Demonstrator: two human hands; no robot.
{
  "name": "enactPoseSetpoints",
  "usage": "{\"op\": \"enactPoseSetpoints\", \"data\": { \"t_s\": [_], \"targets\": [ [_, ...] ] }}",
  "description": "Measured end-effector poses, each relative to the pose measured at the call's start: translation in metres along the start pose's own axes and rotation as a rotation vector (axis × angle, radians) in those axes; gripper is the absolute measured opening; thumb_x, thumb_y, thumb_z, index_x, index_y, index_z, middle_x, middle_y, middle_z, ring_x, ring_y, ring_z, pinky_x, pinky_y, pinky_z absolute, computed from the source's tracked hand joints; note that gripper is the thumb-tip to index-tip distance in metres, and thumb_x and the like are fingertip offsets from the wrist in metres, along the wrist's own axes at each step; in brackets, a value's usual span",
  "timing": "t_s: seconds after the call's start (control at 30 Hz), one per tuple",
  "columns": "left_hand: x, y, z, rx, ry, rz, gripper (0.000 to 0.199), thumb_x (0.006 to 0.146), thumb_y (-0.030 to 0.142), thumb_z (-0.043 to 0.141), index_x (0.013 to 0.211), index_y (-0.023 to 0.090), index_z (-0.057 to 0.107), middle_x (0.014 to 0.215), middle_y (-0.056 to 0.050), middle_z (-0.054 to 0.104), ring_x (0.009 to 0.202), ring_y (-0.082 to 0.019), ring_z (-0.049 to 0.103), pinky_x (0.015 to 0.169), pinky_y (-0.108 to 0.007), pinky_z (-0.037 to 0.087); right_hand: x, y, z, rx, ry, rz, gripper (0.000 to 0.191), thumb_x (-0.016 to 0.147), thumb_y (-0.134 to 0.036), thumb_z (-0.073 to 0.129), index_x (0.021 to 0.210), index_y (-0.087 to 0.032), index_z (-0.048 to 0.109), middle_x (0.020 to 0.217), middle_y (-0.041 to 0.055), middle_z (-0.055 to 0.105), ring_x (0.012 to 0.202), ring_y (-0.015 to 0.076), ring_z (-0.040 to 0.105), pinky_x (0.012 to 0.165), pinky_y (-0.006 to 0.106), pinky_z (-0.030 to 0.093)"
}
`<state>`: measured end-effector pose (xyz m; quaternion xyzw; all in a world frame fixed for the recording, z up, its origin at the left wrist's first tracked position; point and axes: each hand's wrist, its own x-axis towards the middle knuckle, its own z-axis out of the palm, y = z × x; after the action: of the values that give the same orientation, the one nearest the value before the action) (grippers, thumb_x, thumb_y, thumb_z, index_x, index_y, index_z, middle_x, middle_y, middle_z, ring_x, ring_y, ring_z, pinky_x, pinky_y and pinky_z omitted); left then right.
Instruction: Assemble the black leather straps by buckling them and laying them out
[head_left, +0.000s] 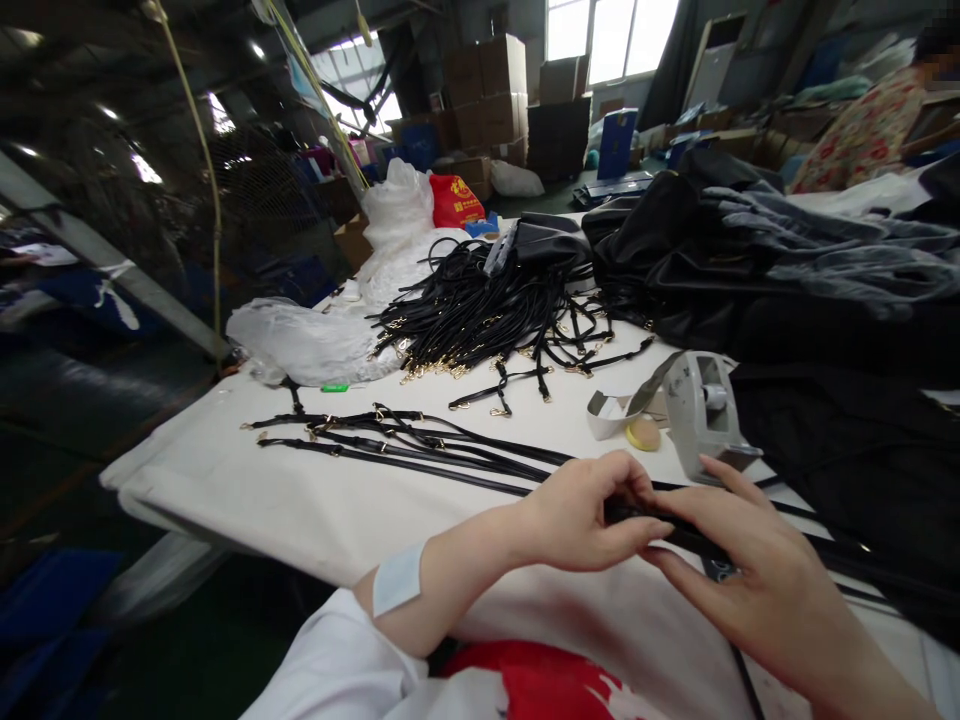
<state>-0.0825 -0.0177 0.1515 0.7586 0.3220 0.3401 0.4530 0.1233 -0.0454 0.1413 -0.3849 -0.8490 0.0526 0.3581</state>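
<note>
Several long black straps (pixel 442 457) with gold-coloured clasps lie side by side across the front of the white table (pixel 247 520). My left hand (pixel 585 510) is closed around the bundle of straps near its middle, fingers curled and thumb pressed in. Just to the right, my right hand (pixel 750 560) grips the same bundle between thumb and fingers, its index finger lifted toward the tape dispenser (pixel 705 410). Part of the bundle is hidden inside my hands. Beyond my right hand the straps run on over black material at the right.
A large heap of black straps (pixel 480 300) lies mid-table, with short strapped pieces (pixel 502 387) before it. Clear plastic bags (pixel 307 340) sit at the left. Black sheets (pixel 675 260) pile up at the right. A yellow tape roll (pixel 643 433) is beside the dispenser. Another person (pixel 862 130) is at far right.
</note>
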Motion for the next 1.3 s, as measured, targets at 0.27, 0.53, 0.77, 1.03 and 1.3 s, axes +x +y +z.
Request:
{"op": "enactPoseSetpoints", "data": {
  "t_s": [0.27,0.53,0.77,1.03,1.3],
  "targets": [
    [0.004,-0.001,-0.004,0.283,0.075,0.027,0.039,0.075,0.05,0.076,0.085,0.017,0.06,0.081,-0.003,0.067,0.073,-0.014,0.059,0.072,-0.026,0.049,0.0,0.0,0.004,-0.063,0.18,-0.034,0.024,0.077,-0.02,0.072,0.098,-0.026,0.062,0.082,0.0008,0.073,0.067,0.0209,0.069,0.107,0.055,0.038],
    [0.005,0.001,0.001,0.487,0.206,0.163,0.033,0.081,0.046,0.072,0.092,0.018,0.061,0.101,-0.009,0.071,0.096,-0.021,0.066,0.089,-0.034,0.052,-0.001,-0.002,0.004,-0.162,0.256,0.014,0.023,0.074,-0.021,0.072,0.096,-0.026,0.063,0.08,0.0005,0.073,0.067,0.0225,0.07,0.107,0.055,0.039],
    [0.005,0.002,0.014,0.549,0.289,0.197,0.028,0.083,0.042,0.071,0.092,0.017,0.063,0.1,-0.008,0.072,0.095,-0.021,0.067,0.088,-0.035,0.054,-0.005,0.001,0.006,-0.242,0.288,0.021,0.023,0.074,-0.02,0.072,0.095,-0.024,0.063,0.08,0.0028,0.073,0.067,0.0235,0.069,0.106,0.057,0.039],
    [0.01,0.001,0.022,0.393,0.354,0.135,0.024,0.075,0.032,0.079,0.087,0.017,0.066,0.1,-0.008,0.072,0.098,-0.021,0.067,0.091,-0.035,0.054,-0.009,0.001,0.005,-0.286,0.302,0.034,0.02,0.074,-0.021,0.072,0.093,-0.023,0.066,0.081,0.0027,0.074,0.068,0.0237,0.07,0.107,0.057,0.039],
    [0.014,0.0,0.019,0.157,0.341,0.025,0.027,0.067,0.028,0.085,0.07,0.016,0.061,0.098,-0.009,0.071,0.095,-0.02,0.067,0.088,-0.032,0.054,-0.009,-0.002,0.006,-0.325,0.277,-0.017,0.025,0.076,-0.018,0.071,0.099,-0.021,0.063,0.082,0.005,0.074,0.068,0.0243,0.07,0.106,0.058,0.037]
  ]
}}
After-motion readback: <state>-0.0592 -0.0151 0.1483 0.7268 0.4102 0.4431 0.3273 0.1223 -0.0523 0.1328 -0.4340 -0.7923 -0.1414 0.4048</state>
